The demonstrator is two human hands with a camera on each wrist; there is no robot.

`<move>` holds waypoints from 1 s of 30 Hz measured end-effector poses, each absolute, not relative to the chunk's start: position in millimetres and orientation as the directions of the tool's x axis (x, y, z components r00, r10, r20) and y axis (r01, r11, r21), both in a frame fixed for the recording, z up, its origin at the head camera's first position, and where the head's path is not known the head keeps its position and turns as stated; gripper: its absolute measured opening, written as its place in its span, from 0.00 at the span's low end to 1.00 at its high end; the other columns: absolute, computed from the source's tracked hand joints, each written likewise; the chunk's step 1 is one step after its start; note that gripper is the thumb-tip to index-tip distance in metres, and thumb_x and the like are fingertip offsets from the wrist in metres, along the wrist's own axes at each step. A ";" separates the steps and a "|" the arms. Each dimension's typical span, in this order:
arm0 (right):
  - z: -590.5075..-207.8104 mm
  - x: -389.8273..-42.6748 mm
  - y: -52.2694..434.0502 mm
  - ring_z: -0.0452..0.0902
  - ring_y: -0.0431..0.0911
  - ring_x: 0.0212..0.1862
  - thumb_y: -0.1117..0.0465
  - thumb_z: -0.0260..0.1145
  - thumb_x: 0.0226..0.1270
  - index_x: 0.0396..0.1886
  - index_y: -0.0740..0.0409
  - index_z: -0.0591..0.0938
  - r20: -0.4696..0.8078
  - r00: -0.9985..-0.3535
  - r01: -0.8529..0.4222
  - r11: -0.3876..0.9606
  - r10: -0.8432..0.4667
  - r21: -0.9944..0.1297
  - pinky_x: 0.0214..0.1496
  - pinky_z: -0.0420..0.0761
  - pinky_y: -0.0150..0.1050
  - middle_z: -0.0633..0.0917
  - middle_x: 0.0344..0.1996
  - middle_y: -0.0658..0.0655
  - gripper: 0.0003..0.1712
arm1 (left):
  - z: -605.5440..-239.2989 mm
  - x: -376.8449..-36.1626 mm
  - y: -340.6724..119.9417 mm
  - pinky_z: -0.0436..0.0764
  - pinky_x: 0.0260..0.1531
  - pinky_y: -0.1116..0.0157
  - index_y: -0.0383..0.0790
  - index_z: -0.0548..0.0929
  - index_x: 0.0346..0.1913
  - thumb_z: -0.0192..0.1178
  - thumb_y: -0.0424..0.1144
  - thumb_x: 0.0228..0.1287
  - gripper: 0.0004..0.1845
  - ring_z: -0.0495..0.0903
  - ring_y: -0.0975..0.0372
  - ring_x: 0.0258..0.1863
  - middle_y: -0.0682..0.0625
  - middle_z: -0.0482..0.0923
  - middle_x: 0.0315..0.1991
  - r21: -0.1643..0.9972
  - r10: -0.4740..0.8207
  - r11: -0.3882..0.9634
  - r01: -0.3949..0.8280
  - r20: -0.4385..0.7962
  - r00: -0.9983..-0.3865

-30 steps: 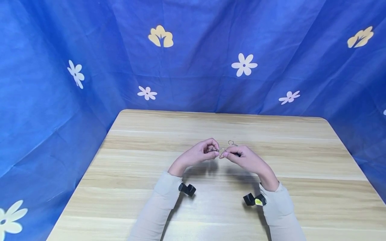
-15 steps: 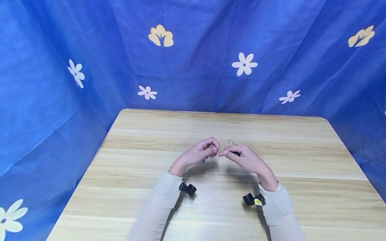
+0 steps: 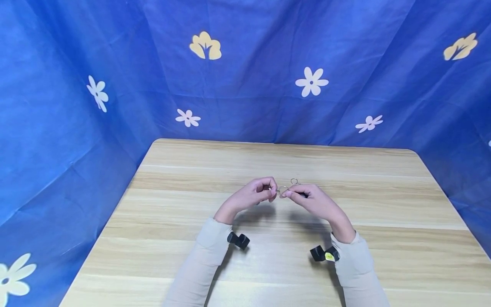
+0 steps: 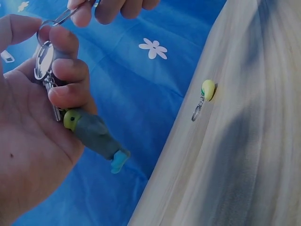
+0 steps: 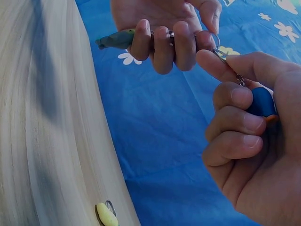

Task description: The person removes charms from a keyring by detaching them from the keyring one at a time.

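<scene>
Above the table, both hands meet over two linked or overlapping metal split rings; which cannot be told. My left hand [image 3: 251, 196] pinches one ring [image 4: 39, 35] between thumb and forefinger. Its other fingers curl round a larger ring [image 4: 44, 61], a short chain and a slim metal piece. From these hangs a parrot-like keychain figure [image 4: 96, 134] with a yellow-green head, dark body and blue tail. My right hand [image 3: 312, 202] pinches another split ring [image 5: 221, 55] in its fingertips. A blue charm with an orange edge [image 5: 262, 101], on that ring's chain, lies inside its curled fingers.
A yellow keychain charm [image 4: 208, 89] with its own metal ring [image 4: 196, 113] lies on the wooden table [image 3: 215, 162] beyond the hands. Black wrist cameras sit on both sleeves. A blue flowered curtain [image 3: 245, 85] surrounds the table's back and sides.
The left fingers have curled further over their rings, with less metal showing. Between the fingertips the right hand's ring has turned slightly. Both arms stay nearly in place.
</scene>
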State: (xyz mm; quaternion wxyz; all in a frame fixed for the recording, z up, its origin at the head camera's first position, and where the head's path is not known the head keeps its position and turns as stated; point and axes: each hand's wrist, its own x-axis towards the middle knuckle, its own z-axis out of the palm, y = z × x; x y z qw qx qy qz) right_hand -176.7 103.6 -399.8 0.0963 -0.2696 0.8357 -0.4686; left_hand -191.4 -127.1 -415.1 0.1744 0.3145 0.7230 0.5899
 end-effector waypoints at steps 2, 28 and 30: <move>-400.0 -177.2 104.0 0.77 0.39 0.41 0.60 0.58 0.71 0.44 0.57 0.86 0.095 -0.836 -0.361 0.413 -0.540 -0.836 0.44 0.77 0.34 0.87 0.41 0.57 0.12 | -414.8 -191.3 -127.4 0.62 0.19 0.72 0.35 0.71 0.33 0.47 0.32 0.64 0.05 0.70 0.58 0.29 0.53 0.72 0.27 0.963 0.666 0.095 0.251 0.126 -0.735; -403.9 -175.8 97.2 0.77 0.42 0.42 0.58 0.61 0.70 0.45 0.54 0.86 0.109 -0.841 -0.354 0.387 -0.530 -0.851 0.46 0.78 0.36 0.87 0.44 0.55 0.11 | -416.4 -192.4 -127.2 0.76 0.40 0.70 0.31 0.74 0.33 0.52 0.28 0.66 0.04 0.80 0.59 0.37 0.42 0.83 0.32 0.969 0.576 0.069 0.236 0.155 -0.803; -404.0 -175.9 97.4 0.76 0.42 0.40 0.57 0.61 0.70 0.45 0.54 0.87 0.099 -0.847 -0.350 0.409 -0.522 -0.843 0.44 0.78 0.35 0.87 0.43 0.54 0.12 | -416.6 -192.8 -127.1 0.76 0.38 0.70 0.32 0.75 0.33 0.53 0.29 0.66 0.04 0.80 0.57 0.37 0.42 0.84 0.33 0.964 0.565 0.097 0.247 0.151 -0.811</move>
